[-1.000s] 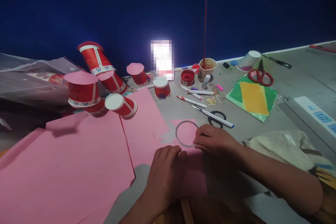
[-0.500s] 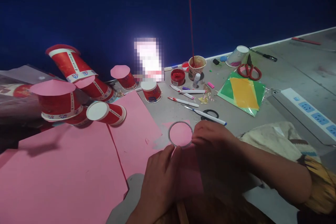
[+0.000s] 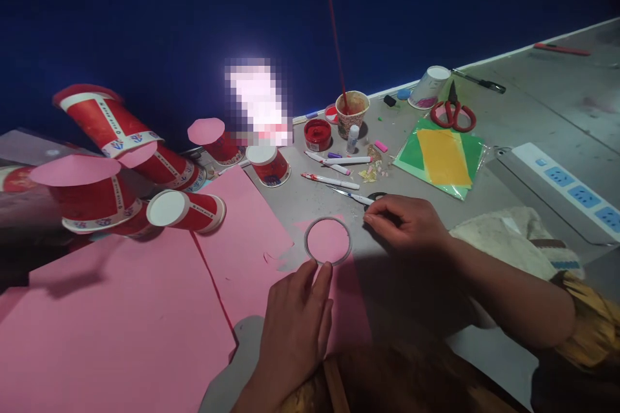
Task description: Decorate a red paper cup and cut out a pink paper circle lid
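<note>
A thin grey ring [image 3: 306, 242] lies flat around a circle of pink paper [image 3: 327, 240]. My left hand [image 3: 295, 313] rests with fingers stretched, the tips touching the ring's near edge. To the right, my right hand [image 3: 411, 222] has its fingers curled together over a white pen-like tool [image 3: 357, 197], covering its far end. Whether these fingers grip that tool or something else is hidden. A dark handle loop [image 3: 374, 196] shows partly beside them. Larger pink sheets [image 3: 130, 322] spread to the left.
Red paper cups [image 3: 194, 210] stand and lie at left, some topped with pink paper. Behind are markers [image 3: 332, 181], a red paint pot [image 3: 318, 135] and a cup with a stick [image 3: 352, 117]. Red-handled scissors [image 3: 453, 116], coloured paper [image 3: 443, 161], a power strip [image 3: 562, 181] and cloth [image 3: 508, 235] lie right.
My right hand has left the ring's edge and moved up and right to the white tool. My left fingers have spread slightly, still at the ring. The view has shifted a little.
</note>
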The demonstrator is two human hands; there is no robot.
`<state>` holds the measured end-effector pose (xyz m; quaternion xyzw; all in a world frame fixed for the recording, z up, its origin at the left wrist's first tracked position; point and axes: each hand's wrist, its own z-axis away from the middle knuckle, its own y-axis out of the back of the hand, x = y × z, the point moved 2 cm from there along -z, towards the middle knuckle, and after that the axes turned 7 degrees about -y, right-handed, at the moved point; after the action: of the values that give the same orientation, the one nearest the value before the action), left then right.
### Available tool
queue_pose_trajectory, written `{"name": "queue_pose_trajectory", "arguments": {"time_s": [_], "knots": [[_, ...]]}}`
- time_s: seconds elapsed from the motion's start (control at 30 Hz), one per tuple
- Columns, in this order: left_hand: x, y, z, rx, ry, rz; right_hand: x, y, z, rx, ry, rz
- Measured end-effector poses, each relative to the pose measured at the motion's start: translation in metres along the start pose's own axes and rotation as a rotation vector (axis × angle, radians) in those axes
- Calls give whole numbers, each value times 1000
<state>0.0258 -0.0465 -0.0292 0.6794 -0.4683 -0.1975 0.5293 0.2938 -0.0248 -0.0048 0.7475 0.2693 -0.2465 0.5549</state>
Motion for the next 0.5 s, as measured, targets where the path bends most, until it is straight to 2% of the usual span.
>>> {"name": "queue_pose_trajectory", "arguments": {"time_s": [0.13,0.23,0.37,0.43,0.5], "knots": [[1,-3,4,-20,18,-19,4,-4,0,-19,44,32],[1,-6,7,-19,30,-44,8,-14,3,-117,167,72],[3,-11,9,-54,121,-50,16,-32,16,-228,304,96],[3,-14,10,-78,170,-37,18,-38,23,-254,271,121],[1,-16,12,-82,223,-14,16,-41,26,-303,154,119]]}}
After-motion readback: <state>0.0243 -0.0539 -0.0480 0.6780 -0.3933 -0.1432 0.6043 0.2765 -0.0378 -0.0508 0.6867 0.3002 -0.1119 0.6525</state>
